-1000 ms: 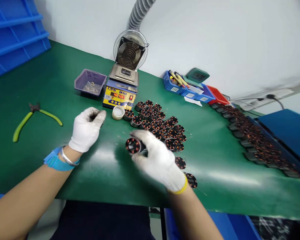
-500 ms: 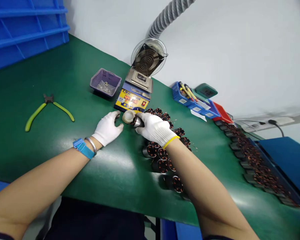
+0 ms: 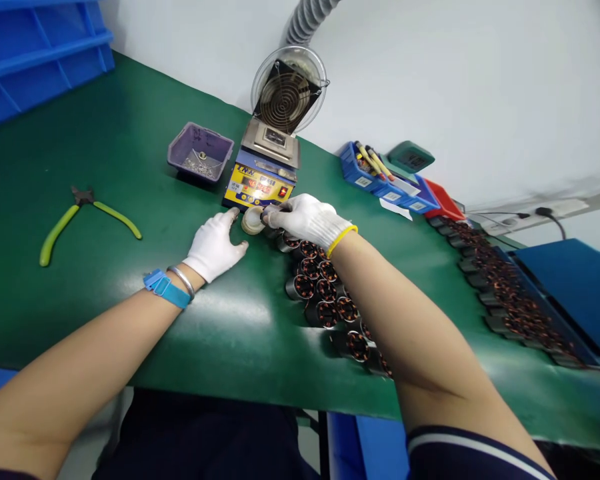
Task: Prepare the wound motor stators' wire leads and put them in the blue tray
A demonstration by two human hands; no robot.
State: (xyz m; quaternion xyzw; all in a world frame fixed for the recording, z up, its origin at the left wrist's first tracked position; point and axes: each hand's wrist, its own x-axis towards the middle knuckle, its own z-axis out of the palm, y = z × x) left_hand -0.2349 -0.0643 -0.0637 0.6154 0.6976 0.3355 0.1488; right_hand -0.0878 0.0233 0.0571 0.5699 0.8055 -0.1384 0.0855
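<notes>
My right hand [image 3: 307,220], in a white glove, is closed round a small motor stator [image 3: 269,215] with copper windings and holds it right at a small white round pot [image 3: 253,221] in front of the solder pot. My left hand [image 3: 213,247], also gloved, lies on the green mat [image 3: 130,167] with its fingers stretched out, the forefinger tip beside the white pot. A cluster of several more stators [image 3: 323,290] stands on the mat under my right forearm.
A yellow-and-blue solder pot unit [image 3: 260,183] with a fume fan [image 3: 285,93] and hose stands behind. A purple tray [image 3: 200,150], green-handled cutters [image 3: 80,213], blue bins [image 3: 375,177] and a long row of stators [image 3: 505,293] lie around. Blue crates [image 3: 30,60] sit far left.
My right hand carried the stator from the middle of the mat up to the white pot. My left hand moved forward beside the pot and flattened out.
</notes>
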